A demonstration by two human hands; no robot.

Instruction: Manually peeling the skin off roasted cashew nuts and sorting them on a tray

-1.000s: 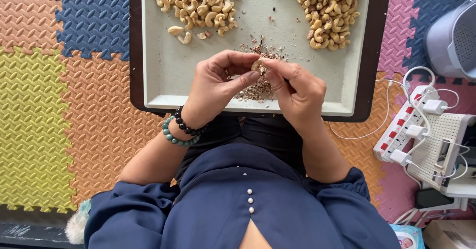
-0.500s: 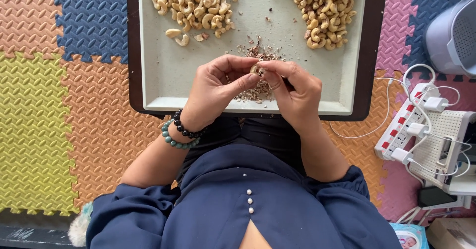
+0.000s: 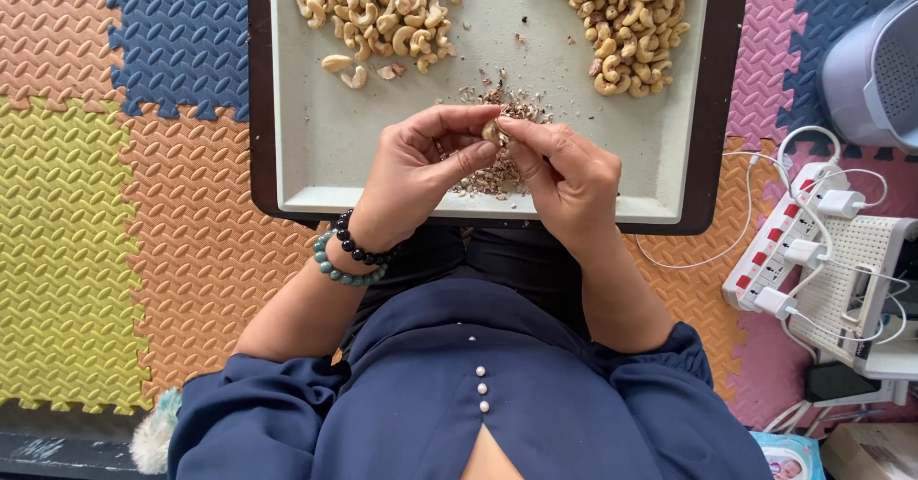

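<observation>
Peeling: one small pale cashew nut (image 3: 491,132), pinched between the fingertips of both hands above the near half of the tray.
Landmark: shallow rectangular grey tray with a dark brown rim (image 3: 325,136), resting across the lap of a person in a navy blouse.
Left hand (image 3: 421,169): over the tray's near edge, thumb and curled fingers closed on the nut from the left; black and green bead bracelets (image 3: 350,250) at the wrist, just off the tray's near rim.
Right hand (image 3: 566,179): over the tray's near edge, thumb and forefinger gripping the same nut from the right, touching the left fingertips.
Skins: heap of brown papery flakes (image 3: 497,169) on the tray floor directly under the hands, partly hidden by them.
Far left of tray: pile of clean pale cashew nuts (image 3: 378,7), a few strays just beside it toward the tray's middle.
Far right of tray: pile of cashew nuts with reddish-brown skin (image 3: 626,16).
Beneath tray: interlocking foam floor mats in orange, yellow, blue and pink (image 3: 143,155).
Right of tray: white power strip with red switches (image 3: 779,241), white plugs and cables in it; a grey appliance (image 3: 875,69) beyond it, cut off by the frame.
</observation>
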